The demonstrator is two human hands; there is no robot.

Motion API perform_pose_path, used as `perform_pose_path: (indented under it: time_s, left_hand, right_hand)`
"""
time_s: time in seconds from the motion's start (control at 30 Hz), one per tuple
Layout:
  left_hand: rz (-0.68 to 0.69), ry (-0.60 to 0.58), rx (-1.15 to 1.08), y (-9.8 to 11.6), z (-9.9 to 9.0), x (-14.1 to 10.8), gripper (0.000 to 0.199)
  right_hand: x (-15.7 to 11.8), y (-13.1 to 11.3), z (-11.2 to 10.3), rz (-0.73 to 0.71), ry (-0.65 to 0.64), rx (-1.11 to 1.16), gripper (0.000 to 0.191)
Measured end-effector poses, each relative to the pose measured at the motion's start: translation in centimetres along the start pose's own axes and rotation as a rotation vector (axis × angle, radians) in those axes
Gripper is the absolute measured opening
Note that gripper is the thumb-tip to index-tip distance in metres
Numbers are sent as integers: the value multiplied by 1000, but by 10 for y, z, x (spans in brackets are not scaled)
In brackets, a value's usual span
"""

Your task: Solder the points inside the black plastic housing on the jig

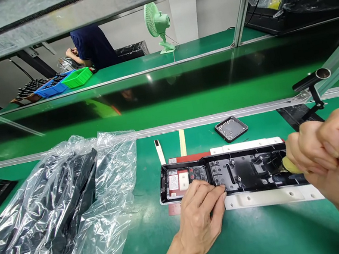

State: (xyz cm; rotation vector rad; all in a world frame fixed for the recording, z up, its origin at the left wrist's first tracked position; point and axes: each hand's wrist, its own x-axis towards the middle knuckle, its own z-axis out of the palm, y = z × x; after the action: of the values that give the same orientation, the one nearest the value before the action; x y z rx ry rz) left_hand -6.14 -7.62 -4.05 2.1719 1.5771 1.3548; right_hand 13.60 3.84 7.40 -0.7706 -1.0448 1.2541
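Observation:
A long black plastic housing (246,170) lies open side up in a white and red fixture (261,199) on the green bench. My left hand (201,213) is closed over the housing's near edge, left of its middle, with the fingers curled onto it. My right hand (338,154) is wrapped in a fist round a screwdriver with a yellowish handle (291,165). The screwdriver points down and left into the right part of the housing; its tip is hard to make out. Behind the housing sits a small black tray (231,128) of screws.
Clear plastic bags with black parts (52,209) cover the bench's left side. A metal tube holder (312,80) juts out at the right. Beyond a glossy divider stand a green fan (158,24), a green bin (77,78), a blue bin (53,88) and a person in dark clothing (93,46).

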Motion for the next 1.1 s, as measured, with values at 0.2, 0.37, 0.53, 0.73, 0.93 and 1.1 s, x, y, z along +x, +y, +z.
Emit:
perform_pose_path:
  time_s: [0.2, 0.37, 0.53, 0.73, 0.93, 1.1]
  left_hand:
    - [5, 5, 16, 1, 0, 2, 26]
    - [0, 8, 1, 0, 1, -1, 29]
    - [1, -1, -13, -1, 1, -1, 33]
    - [-2, -11, -17, -1, 1, 0, 32]
    - [-5, -15, -11, -1, 1, -1, 31]
    - [-1, -18, -10, -1, 1, -2, 29]
  right_hand:
    - [2, 1, -5, -7, -85, 43, 39]
    - [3, 0, -6, -12, -113, 57, 41]
    - [5, 0, -7, 27, -168, 87, 39]
    - [6, 0, -9, -29, -224, 80, 38]
    - [12, 7, -25, -41, -324, 116, 35]
    - [17, 13, -45, 8, -418, 111, 39]
